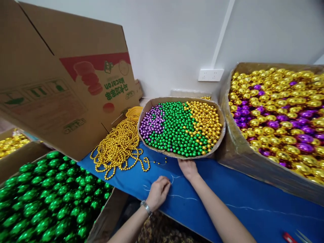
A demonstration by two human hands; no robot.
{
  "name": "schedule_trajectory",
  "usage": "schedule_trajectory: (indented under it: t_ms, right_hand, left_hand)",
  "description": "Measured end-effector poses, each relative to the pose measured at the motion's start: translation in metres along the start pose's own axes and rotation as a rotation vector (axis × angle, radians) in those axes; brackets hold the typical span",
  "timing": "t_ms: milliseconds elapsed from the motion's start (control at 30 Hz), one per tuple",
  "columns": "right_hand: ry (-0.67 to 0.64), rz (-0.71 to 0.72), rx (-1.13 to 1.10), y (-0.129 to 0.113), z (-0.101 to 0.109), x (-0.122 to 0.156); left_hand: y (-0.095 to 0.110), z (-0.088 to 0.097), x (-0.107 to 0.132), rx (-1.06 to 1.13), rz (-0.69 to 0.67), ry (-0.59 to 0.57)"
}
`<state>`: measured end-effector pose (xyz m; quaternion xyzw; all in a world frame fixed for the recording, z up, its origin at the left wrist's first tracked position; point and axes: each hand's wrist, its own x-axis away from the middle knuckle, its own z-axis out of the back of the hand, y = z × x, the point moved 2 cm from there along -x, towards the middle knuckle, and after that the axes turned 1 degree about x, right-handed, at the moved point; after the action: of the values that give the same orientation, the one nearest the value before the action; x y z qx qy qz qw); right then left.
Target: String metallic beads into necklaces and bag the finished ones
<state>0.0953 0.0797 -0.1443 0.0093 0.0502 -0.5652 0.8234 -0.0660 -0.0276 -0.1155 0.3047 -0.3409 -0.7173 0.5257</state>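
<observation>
My left hand [159, 192], with a metal-band watch [146, 207] on its wrist, is closed in a pinch just above the blue cloth [212, 209]. A thin white thread [182, 196] runs out from its fingers to the right. My right hand [187, 168] is at the front rim of a cardboard tray [174, 156], its fingertips hidden under the edge. Small purple beads [152, 122], green beads [174, 123] and gold beads [206, 118] fill the tray in patches. Left of it lies a heap of gold bead strings [117, 145], with a few loose gold beads near its right end.
Large green beads [53, 195] fill a box at the lower left. At the right, a box [243, 158] holds big gold and purple beads. A tall printed carton [101, 44] stands at the left. A yellow basket [134, 112] sits behind the strings. A red-handled tool [288, 237] lies lower right.
</observation>
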Motion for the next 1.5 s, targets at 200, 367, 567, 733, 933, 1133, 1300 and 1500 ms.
schedule_trajectory:
  t_ms: [200, 367, 567, 733, 933, 1133, 1300, 1500]
  right_hand:
    - [-0.055, -0.015, 0.014, 0.009, 0.005, 0.005]
    - [-0.021, -0.002, 0.001, 0.006, 0.014, 0.008]
    - [0.011, 0.096, -0.073, 0.008, 0.031, 0.038]
    - [-0.013, 0.139, -0.141, 0.034, 0.042, 0.066]
    - [0.001, 0.171, -0.119, 0.047, 0.044, 0.063]
    - [-0.017, 0.276, -0.056, 0.036, 0.036, 0.060]
    - [-0.035, 0.340, -0.002, 0.024, 0.025, 0.063]
    - [-0.026, 0.407, 0.008, 0.020, 0.018, 0.066]
  left_hand:
    - [-0.002, 0.000, 0.000, -0.008, 0.004, 0.012]
    - [-0.002, -0.001, 0.000, -0.016, 0.011, 0.025]
    - [0.003, 0.011, 0.002, -0.008, 0.031, 0.042]
    - [-0.006, 0.031, 0.005, -0.085, 0.070, 0.081]
    - [-0.014, 0.034, 0.007, -0.261, 0.086, 0.062]
    - [-0.015, 0.030, 0.008, -0.355, 0.074, 0.056]
    - [-0.015, 0.031, 0.008, -0.405, 0.085, 0.045]
    - [-0.007, 0.040, 0.010, -0.612, 0.061, 0.123]
